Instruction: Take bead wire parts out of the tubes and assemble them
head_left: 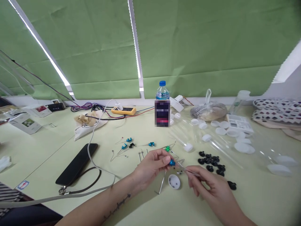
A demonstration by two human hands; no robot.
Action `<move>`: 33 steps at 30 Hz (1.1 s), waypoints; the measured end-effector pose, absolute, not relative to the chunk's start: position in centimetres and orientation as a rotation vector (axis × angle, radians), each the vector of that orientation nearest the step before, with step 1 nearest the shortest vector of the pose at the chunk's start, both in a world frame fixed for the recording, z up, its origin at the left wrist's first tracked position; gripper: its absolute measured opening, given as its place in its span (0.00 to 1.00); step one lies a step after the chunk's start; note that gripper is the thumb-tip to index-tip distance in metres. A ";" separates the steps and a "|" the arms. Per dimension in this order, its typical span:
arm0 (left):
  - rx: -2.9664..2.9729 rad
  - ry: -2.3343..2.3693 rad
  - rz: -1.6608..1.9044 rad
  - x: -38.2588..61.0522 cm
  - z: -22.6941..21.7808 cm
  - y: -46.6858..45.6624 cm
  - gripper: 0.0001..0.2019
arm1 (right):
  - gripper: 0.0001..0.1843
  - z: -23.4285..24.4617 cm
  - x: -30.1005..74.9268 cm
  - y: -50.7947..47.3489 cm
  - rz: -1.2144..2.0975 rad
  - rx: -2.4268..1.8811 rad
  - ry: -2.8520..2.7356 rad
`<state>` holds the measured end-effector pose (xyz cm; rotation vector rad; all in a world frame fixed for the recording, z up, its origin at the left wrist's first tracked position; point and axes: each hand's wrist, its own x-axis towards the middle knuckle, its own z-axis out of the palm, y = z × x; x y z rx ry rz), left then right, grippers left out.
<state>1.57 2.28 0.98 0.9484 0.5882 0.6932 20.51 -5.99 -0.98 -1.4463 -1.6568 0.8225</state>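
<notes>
My left hand (154, 164) is closed, its thumb and fingers pinching a small blue metal part (172, 162). A green part (167, 148) shows just beyond those fingertips. Between the fingers of my right hand (208, 185) is a pair of slim metal tweezers (193, 172), with the tips close to the blue part; whether they touch it I cannot tell. Below the hands sits a white cap (174, 181) with small dark bits in it. A thin bent metal rod (162, 184) lies left of the cap. Tiny loose pieces (179, 172) lie just above it.
Several blue and black parts on wires (127, 146) lie left of centre. Black round pieces (210, 160) and clear tubes with white caps (218, 147) are on the right. A water bottle (162, 91) stands behind. A black phone (77, 163) and white cable (90, 147) lie left.
</notes>
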 end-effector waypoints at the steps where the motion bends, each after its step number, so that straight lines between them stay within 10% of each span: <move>1: 0.976 0.577 0.669 1.5 1.0 2.2 0.11 | 0.11 -0.9 20.4 -6.0 0.834 -1.447 -1.648; 33: 1.087 0.628 0.520 0.7 1.2 2.5 0.17 | 0.13 -0.5 20.2 -6.3 0.733 -1.472 -1.753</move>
